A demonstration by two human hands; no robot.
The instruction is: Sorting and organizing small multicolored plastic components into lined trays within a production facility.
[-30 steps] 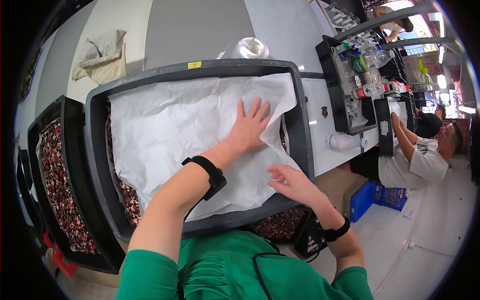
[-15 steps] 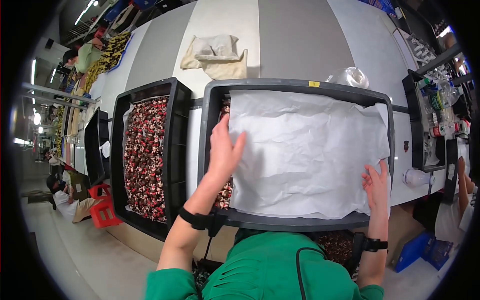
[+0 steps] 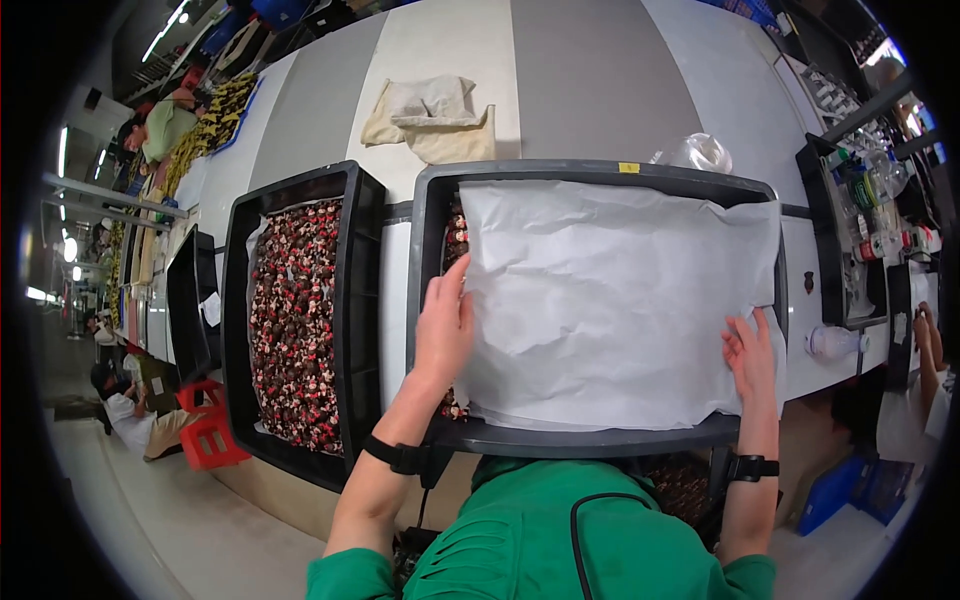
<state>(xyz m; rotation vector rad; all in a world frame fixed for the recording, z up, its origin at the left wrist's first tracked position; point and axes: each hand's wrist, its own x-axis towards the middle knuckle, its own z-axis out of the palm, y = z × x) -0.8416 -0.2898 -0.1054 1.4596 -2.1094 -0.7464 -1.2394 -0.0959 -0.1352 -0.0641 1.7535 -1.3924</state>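
A crumpled sheet of white paper (image 3: 610,310) lies over most of a large dark grey crate (image 3: 590,438) in front of me. At the crate's left side, a strip of small red, dark brown and cream pieces (image 3: 457,232) shows from under the sheet. My left hand (image 3: 443,335) rests at the sheet's left edge, fingers stretched forward and thumb apart beside the paper. Against the sheet's right edge, near the crate wall, is my right hand (image 3: 752,355), with loosely bent, separated fingers. Neither hand visibly grips anything.
A second black crate (image 3: 355,320) to the left holds similar pieces (image 3: 295,330). Beyond lie folded cloths (image 3: 430,115) and a clear plastic bundle (image 3: 700,152). A clear bottle (image 3: 835,342) stands to the right, near a black bin of bottles. Red stools (image 3: 212,440) and other people are at left.
My left hand has moved down along the sheet's left edge and its thumb has come closer to the fingers. The paper looks smoother. My right hand has shifted slightly forward.
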